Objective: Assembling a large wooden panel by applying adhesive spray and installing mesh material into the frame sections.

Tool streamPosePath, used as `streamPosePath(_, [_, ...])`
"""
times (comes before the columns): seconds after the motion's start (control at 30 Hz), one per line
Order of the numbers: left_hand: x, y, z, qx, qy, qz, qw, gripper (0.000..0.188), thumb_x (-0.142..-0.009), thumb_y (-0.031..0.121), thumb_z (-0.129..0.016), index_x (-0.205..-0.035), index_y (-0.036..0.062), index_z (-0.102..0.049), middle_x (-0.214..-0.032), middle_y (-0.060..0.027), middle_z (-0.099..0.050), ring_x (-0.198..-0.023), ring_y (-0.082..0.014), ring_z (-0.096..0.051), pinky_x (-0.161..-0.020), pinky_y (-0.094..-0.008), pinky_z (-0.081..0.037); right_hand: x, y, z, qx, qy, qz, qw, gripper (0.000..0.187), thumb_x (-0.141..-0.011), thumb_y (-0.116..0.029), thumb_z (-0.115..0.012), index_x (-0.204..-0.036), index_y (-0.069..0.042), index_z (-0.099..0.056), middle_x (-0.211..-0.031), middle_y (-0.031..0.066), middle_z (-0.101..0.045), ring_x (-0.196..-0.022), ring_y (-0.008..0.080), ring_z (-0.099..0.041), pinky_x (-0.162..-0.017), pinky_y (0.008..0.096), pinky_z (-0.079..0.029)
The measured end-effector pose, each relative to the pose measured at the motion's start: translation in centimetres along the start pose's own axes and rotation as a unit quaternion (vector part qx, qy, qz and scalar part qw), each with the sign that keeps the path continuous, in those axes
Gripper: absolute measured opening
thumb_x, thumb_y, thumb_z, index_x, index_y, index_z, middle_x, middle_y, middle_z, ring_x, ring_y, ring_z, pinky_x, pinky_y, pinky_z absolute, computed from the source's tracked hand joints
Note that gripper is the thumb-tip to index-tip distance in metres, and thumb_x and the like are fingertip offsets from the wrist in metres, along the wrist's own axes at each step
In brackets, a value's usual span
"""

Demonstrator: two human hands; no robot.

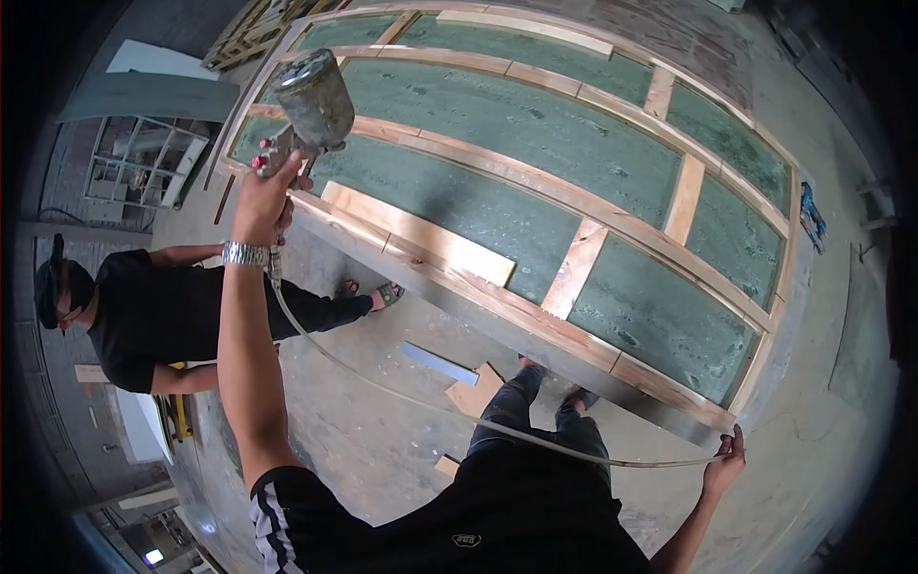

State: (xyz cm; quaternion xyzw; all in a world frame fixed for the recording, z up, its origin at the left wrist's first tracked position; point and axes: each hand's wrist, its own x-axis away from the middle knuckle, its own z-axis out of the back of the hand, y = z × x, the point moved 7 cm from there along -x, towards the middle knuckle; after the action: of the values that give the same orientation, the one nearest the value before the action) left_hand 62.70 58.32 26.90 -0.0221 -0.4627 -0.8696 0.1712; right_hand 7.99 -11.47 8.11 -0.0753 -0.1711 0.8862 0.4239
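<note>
My left hand is wrapped round the handle of a spray gun with a worn metal cup on top. The gun is raised over the left end of a large green panel framed with wooden strips. A thin pale hose runs from the gun's handle, sagging across my front to the right. Near the panel's closest right corner, my right hand closes round that hose, its fingers beside the panel's edge. A loose wooden board lies along the panel's near side.
Another person in dark clothes stands at my left. Offcuts and a bluish strip lie on the floor near my feet. A blue tool is beyond the panel's right end. Metal window grilles lean at the back left.
</note>
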Motion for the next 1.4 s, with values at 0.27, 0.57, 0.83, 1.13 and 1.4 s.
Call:
streamPosePath(0.27, [4.9,1.2,-6.3,0.023,-0.077,-0.044,0.996,0.023,-0.099,0.031,-0.069,-0.098,0.0089,-0.064,-0.07,0.0001,-0.061,-0.036,-0.004,-0.038,-0.032,-0.0222,-0.022,0.4,2.1,1.7,-0.038,0.03,0.007,0.999,0.035,-0.094,0.003,-0.057,-0.127,-0.002,-0.067,-0.095,0.0193,-0.074,-0.092,0.0356,-0.07,-0.087,0.0453,-0.054])
streamPosePath(0.57, [20.8,10.0,-24.8,-0.043,-0.306,-0.087,0.947,0.028,-0.104,0.031,-0.062,-0.105,0.0032,-0.062,-0.074,-0.004,-0.063,-0.036,-0.0061,-0.038,-0.032,-0.024,-0.023,4.2,12.6,5.2,-0.034,0.095,-0.046,0.994,0.031,-0.098,-0.003,-0.056,-0.127,-0.003,-0.067,-0.09,0.015,-0.075,-0.08,0.0299,-0.071,-0.078,0.0386,-0.056])
streamPosePath(0.83, [34.9,18.0,-41.7,-0.02,-0.476,-0.15,0.867,0.03,-0.1,0.031,-0.068,-0.104,0.0019,-0.065,-0.076,-0.0056,-0.066,-0.038,-0.006,-0.041,-0.034,-0.0229,-0.028,9.7,22.2,7.5,-0.078,0.126,-0.151,0.977,0.033,-0.098,-0.001,-0.054,-0.127,-0.004,-0.067,-0.088,0.0133,-0.075,-0.076,0.0245,-0.067,-0.075,0.0358,-0.054])
streamPosePath(1.13, [41.5,20.5,-51.8,-0.059,-0.502,-0.199,0.84,0.035,-0.098,0.037,-0.072,-0.091,0.0029,-0.066,-0.073,-0.0046,-0.066,-0.04,-0.0067,-0.042,-0.034,-0.0261,-0.031,16.2,30.0,7.8,-0.128,0.16,-0.28,0.938,0.032,-0.097,0.0,-0.053,-0.125,-0.002,-0.069,-0.086,0.0123,-0.075,-0.07,0.018,-0.062,-0.07,0.0335,-0.052])
streamPosePath(1.4, [40.6,18.9,-51.1,-0.079,-0.452,-0.177,0.871,0.036,-0.099,0.036,-0.07,-0.09,0.002,-0.067,-0.071,-0.0022,-0.065,-0.039,-0.0064,-0.044,-0.034,-0.0262,-0.031,15.7,31.9,7.9,-0.117,0.158,-0.282,0.939,0.033,-0.098,-0.001,-0.052,-0.127,-0.002,-0.068,-0.089,0.0139,-0.075,-0.07,0.0219,-0.065,-0.071,0.0358,-0.053])
